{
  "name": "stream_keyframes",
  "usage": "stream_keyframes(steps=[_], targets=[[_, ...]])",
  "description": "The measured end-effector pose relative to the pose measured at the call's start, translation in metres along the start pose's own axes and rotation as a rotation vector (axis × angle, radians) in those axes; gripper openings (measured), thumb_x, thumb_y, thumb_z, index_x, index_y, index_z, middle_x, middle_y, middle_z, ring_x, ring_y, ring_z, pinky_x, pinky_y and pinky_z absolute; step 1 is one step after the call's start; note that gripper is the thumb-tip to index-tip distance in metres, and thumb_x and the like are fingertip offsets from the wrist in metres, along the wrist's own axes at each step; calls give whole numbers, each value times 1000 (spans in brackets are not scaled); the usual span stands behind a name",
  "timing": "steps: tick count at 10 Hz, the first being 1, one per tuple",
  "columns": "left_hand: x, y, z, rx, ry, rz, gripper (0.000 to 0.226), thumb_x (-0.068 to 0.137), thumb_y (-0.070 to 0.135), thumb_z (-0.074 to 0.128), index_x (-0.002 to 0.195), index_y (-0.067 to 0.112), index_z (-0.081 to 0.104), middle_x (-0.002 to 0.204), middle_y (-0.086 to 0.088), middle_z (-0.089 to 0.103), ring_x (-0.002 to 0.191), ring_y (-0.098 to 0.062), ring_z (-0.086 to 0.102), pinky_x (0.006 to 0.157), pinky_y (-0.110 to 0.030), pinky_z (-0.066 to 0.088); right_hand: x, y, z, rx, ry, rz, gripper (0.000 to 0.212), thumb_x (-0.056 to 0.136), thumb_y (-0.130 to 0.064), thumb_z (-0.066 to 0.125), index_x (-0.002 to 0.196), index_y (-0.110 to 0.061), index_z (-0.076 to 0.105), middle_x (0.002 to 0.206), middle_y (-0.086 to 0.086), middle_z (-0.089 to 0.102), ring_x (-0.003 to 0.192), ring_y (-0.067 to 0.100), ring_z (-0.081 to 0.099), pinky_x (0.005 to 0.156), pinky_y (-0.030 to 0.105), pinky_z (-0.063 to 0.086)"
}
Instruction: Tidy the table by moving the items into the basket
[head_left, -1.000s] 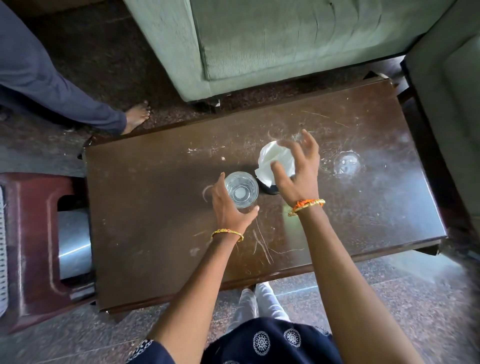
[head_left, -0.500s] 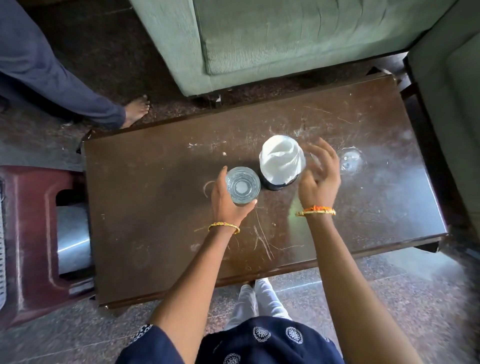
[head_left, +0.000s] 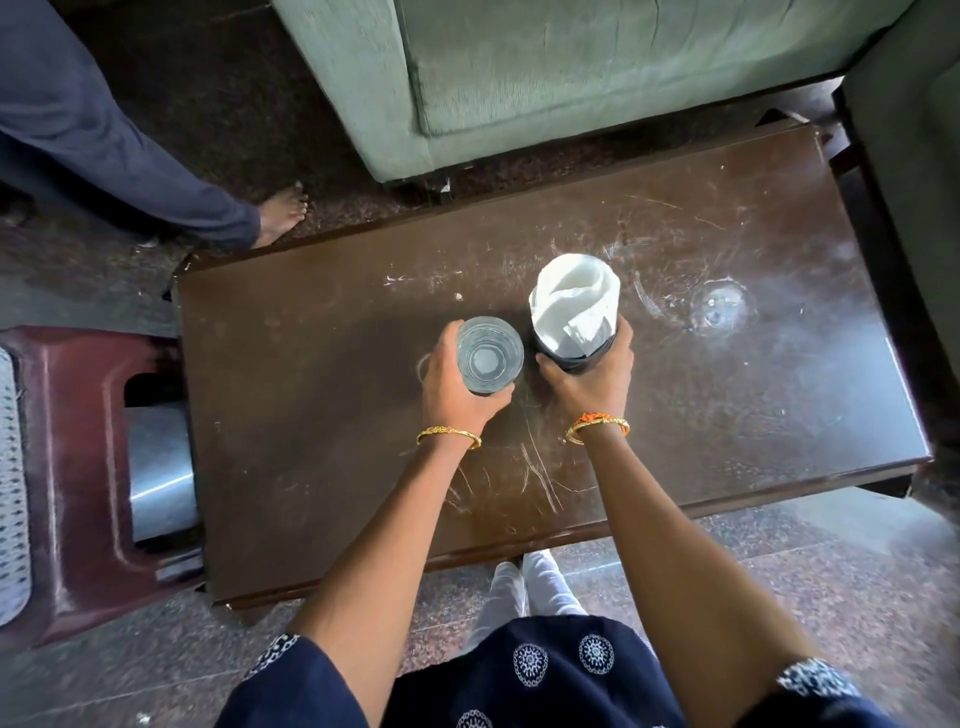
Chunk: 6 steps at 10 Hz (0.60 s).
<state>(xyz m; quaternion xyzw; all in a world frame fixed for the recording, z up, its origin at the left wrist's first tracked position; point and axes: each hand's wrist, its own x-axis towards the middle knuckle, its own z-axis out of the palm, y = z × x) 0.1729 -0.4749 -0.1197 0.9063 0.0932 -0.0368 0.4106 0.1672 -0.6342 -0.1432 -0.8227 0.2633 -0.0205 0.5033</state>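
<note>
head view: a dark brown bench (head_left: 311, 415) with a scratched, dusty top fills the middle, its long sides running from 9 o'clock to 3 o'clock. pale scuffs and a round dusty ring mark (head_left: 719, 312) lie toward 2 o'clock. the floor (head_left: 779, 571) is speckled stone. a green sofa (head_left: 571, 78) stands past the far edge at 12 o'clock, and a second upholstered seat (head_left: 914, 182) crowds the 3 o'clock end. a maroon plastic stool (head_left: 67, 467) sits against the 9 o'clock end, with a white woven mesh piece (head_left: 10, 493) at the frame edge; i cannot tell if that is the basket. another person's leg and bare foot (head_left: 280, 213) stand at 10 o'clock.

no brand, label or writing can be read on anything.

the clear glass (head_left: 488, 358) stands near the bench centre; the left hand (head_left: 452, 395) grips it, fingers curled round its side with the thumb on the near side. just beside it toward 3 o'clock is a dark holder (head_left: 576, 356) stuffed with white napkins (head_left: 574, 296); the right hand (head_left: 592, 384) wraps it, fingers curled round both sides. glass and holder are close but seem apart.

open bench surface lies toward 9 o'clock and toward 3 o'clock, and the near edge at 6 o'clock is free apart from the forearms crossing it.
</note>
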Motion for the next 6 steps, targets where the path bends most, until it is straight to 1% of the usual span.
stream_keyframes(steps=[1,2,3,4,5,6], targets=[[-4,-1,6,2,43,-43,87,49,35,84,124,23,42,120,7,58,109,-19,54,98,-36,45,0,2,2,-11,9,3,83,56,-33,83,122,-20,35,118,2,49,114,24,42,88,31,42],[-9,0,14,-6,99,-92,92,50,31,86,130,21,40,126,5,55,113,-20,51,91,-27,43,0,2,4,2,30,13,80,57,-29,82,121,-20,35,112,-7,45,114,22,40,82,27,39],[-13,2,17,-16,139,-107,95,51,27,87,132,19,39,130,1,54,116,-19,49,93,-30,44,-2,-1,5,-9,37,27,77,59,-27,82,120,-17,36,114,-3,48,113,22,39,81,28,38],[-15,3,17,-2,122,-129,98,55,22,86,137,16,34,136,-4,48,122,-21,45,97,-31,42,-2,-2,4,-9,19,43,78,60,-26,82,123,-16,36,118,-1,48,117,22,38,84,27,37],[-18,9,13,48,75,-180,101,62,18,83,144,11,23,146,-9,37,133,-25,38,102,-36,40,-3,-5,-4,-24,-33,63,85,62,-23,80,132,-16,32,128,4,47,122,22,36,92,29,36],[-33,14,14,148,118,-180,97,69,8,75,146,7,17,150,-13,28,139,-28,29,107,-35,34,-12,-2,-10,-37,-35,59,77,65,-23,72,131,-17,33,128,5,48,119,22,40,96,33,40]])
